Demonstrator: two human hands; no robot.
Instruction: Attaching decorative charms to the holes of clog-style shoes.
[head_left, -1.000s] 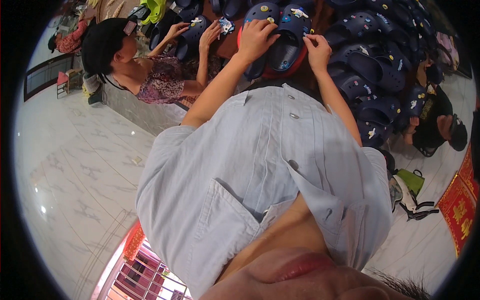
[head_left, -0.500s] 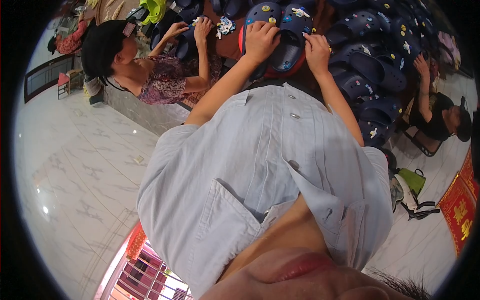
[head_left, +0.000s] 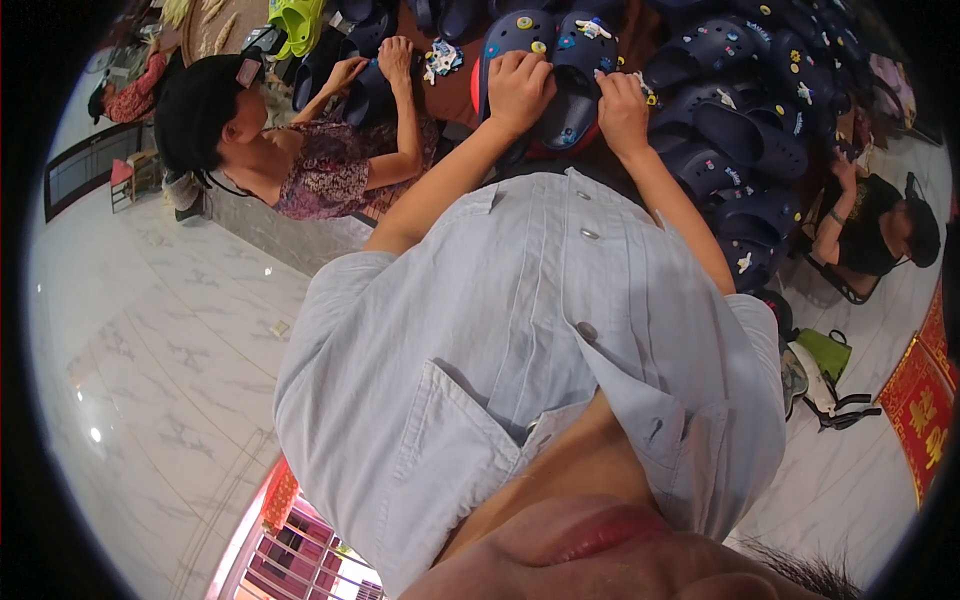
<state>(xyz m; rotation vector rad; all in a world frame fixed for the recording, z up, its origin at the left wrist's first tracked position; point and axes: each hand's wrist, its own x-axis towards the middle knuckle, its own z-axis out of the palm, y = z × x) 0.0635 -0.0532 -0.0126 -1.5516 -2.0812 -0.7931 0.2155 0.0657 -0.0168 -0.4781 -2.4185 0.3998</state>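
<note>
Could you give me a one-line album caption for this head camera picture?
Both hands, left hand and right hand, rest on a dark blue clog dotted with small charms, beside a heap of similar clogs.

Navy clogs (head_left: 560, 60) carry multicoloured charms, a pale blue shirt (head_left: 520, 380) lies below, beside lime-green clogs (head_left: 295, 20).

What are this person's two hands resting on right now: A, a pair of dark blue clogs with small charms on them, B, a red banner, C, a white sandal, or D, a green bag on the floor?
A: the left hand and the right hand both rest on a pair of dark blue clogs dotted with small coloured charms, amid many more dark blue clogs.
</note>
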